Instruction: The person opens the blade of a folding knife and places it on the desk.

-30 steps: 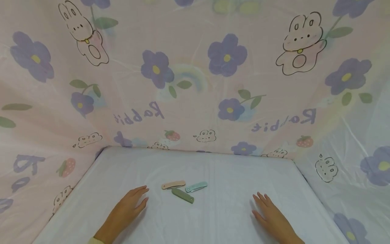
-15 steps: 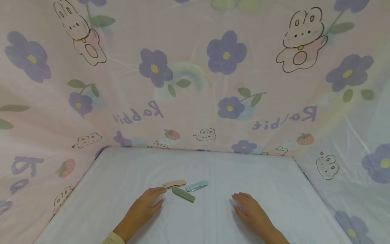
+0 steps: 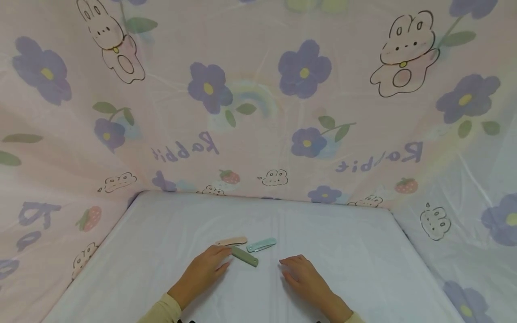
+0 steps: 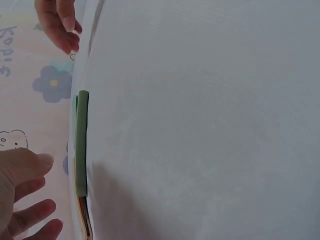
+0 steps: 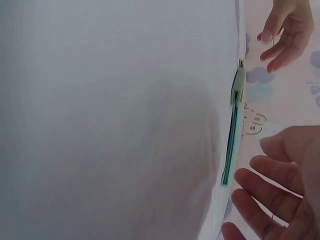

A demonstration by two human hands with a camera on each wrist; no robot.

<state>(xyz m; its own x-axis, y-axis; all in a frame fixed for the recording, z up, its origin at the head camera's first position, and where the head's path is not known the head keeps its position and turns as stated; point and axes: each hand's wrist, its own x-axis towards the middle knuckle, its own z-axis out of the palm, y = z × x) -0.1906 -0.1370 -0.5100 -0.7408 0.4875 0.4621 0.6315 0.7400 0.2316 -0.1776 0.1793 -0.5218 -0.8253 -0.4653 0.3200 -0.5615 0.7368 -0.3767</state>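
Three folded pocket-knife-like tools lie close together on the white surface: a peach one [image 3: 235, 241], a mint one [image 3: 261, 245] and a green one [image 3: 245, 257]. My left hand [image 3: 203, 270] is at the green tool's left end, its fingertips covering that end in the head view. Whether they touch it I cannot tell. My right hand [image 3: 304, 279] hovers to the right of the group, fingers relaxed, holding nothing. The left wrist view shows the green tool [image 4: 82, 145] beyond my loose left fingers. In the right wrist view the mint tool [image 5: 231, 142] lies beyond my spread right fingers.
A white-covered table [image 3: 194, 215] spreads beneath both hands. Around its back and sides hangs a pale curtain [image 3: 250, 143] printed with rabbits, purple flowers and strawberries.
Both hands have moved inward toward the tools, the left one rightward to the green tool and the right one leftward. The three tools have stayed in place.
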